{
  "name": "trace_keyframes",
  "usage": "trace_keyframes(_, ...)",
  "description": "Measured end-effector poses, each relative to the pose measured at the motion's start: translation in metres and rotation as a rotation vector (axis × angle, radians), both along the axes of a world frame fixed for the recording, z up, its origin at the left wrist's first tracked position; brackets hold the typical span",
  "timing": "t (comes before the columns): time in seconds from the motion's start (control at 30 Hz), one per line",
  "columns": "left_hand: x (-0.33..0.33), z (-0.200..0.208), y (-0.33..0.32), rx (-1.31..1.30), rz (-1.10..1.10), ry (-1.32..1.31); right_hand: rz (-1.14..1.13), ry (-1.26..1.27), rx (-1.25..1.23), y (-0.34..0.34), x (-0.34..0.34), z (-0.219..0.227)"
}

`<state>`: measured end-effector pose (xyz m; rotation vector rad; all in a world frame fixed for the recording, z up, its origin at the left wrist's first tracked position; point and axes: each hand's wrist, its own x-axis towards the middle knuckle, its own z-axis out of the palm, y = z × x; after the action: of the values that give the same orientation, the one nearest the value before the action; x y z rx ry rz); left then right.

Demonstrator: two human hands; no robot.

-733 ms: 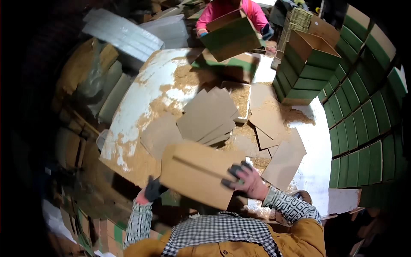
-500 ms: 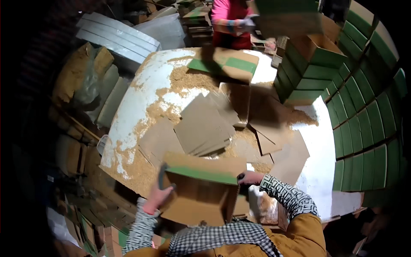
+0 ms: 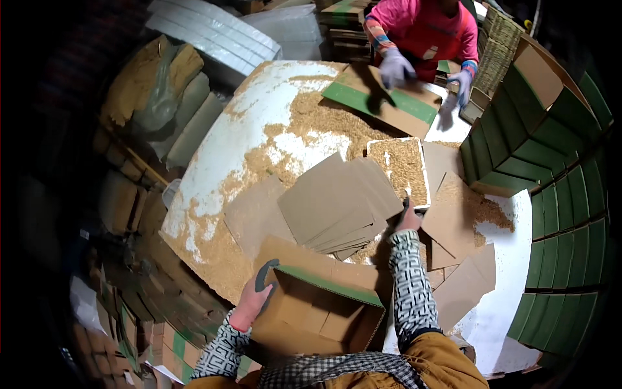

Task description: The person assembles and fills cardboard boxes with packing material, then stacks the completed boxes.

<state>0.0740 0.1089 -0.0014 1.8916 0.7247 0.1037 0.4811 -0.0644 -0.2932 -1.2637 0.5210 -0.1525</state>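
Note:
My left hand point(image 3: 258, 295), in a dark-tipped glove, grips the left side of an open cardboard box point(image 3: 317, 311) with a green band along its far edge. The box tilts toward me, its inside bare. My right hand point(image 3: 408, 219) reaches forward to a shallow white tray point(image 3: 426, 174) filled with loose tan bits point(image 3: 405, 165). One dark gloved digit lies over the tray's near rim; the other fingers are hidden. Left of the tray, flat cardboard sheets point(image 3: 330, 201) lie in an overlapping pile.
Tan bits are strewn over the white tabletop point(image 3: 227, 142). Across it, a co-worker in pink point(image 3: 421, 32) has gloved hands over a green-banded cardboard piece point(image 3: 382, 100). Green boxes point(image 3: 518, 129) are stacked at the right. More sheets point(image 3: 453, 217) lie right of the tray.
My right hand has left the box and moved forward to the tray. The box now tilts in my left hand alone. The co-worker's raised box has left their hands; the tray's contents are no longer shadowed.

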Motion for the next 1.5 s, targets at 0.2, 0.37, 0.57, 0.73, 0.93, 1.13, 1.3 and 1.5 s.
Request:
trace_keyframes(0.2, -0.016, -0.005, -0.005, -0.076, 0.049, -0.075, 0.234, -0.229, -0.115, -0.081, -0.017, 0.059)
trace_keyframes(0.37, -0.035, -0.007, -0.001, -0.423, 0.157, -0.187, 0.389, -0.148, 0.197, -0.136, -0.046, 0.208)
trace_keyframes(0.57, -0.009, -0.029, -0.005, -0.477, 0.123, -0.289, 0.408, -0.494, -0.321, -0.273, -0.111, 0.33)
trace_keyframes(0.73, 0.007, -0.04, -0.013, -0.63, 0.251, -0.447, 0.545, -0.179, -0.065, -0.277, -0.24, 0.378)
trace_keyframes(0.93, -0.005, -0.026, -0.017, -0.951, 0.388, -0.425, 0.673, 0.122, -0.238, -0.148, -0.343, 0.409)
trace_keyframes(1.13, 0.017, -0.14, 0.078, -0.593, -0.06, -0.416, 0.828, 0.002, -0.603, -0.112, -0.347, 0.304)
trace_keyframes(1.3, 0.13, -0.145, 0.173, 0.864, -0.049, 0.174, 0.842, 0.092, -1.468, -0.072, -0.355, 0.313)
trace_keyframes(1.5, 0.142, -0.167, 0.151, 0.541, -0.199, 0.195, 0.355, -0.49, -1.523, -0.13, -0.376, 0.302)
